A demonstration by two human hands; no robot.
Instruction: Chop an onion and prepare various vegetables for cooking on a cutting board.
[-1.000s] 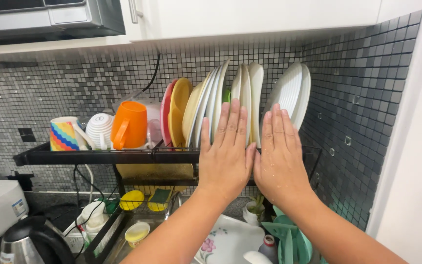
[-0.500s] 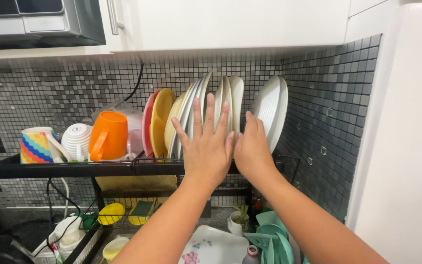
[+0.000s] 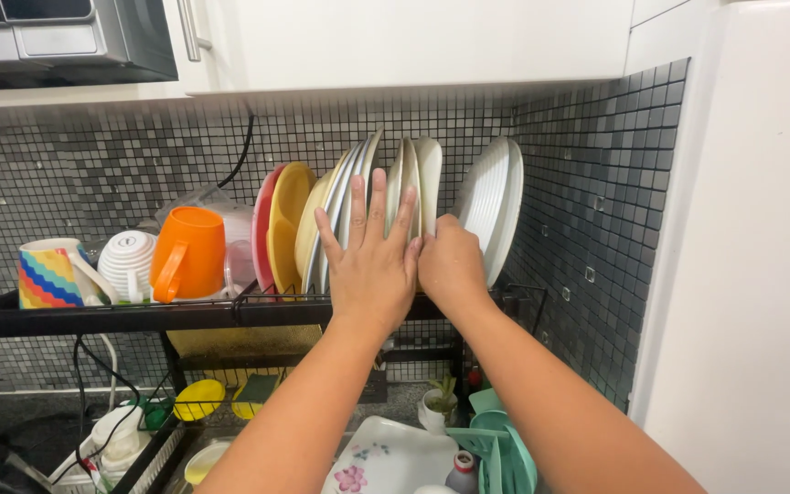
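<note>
On the black dish rack (image 3: 139, 318), head view: upright white plates (image 3: 413, 178), left hand (image 3: 372, 265) spread flat against them, right hand (image 3: 452, 265) curled closed on a plate edge. Left of them, yellow plate (image 3: 287, 220), orange cup (image 3: 189, 252), striped mug (image 3: 48, 274). Apart at right, ribbed white plate (image 3: 494, 201). Below, floral tray (image 3: 386, 457).

Packages, labels, signs, screens:

1. Bottle (image 3: 462, 473): near edge, right of centre, beside the floral plate. Dark body, red cap; any label too small to tell.
2. Plastic bag (image 3: 230, 209): far, on the rack behind the orange mug. Clear, crumpled; contents hidden.

No signs or lit screens in view.
</note>
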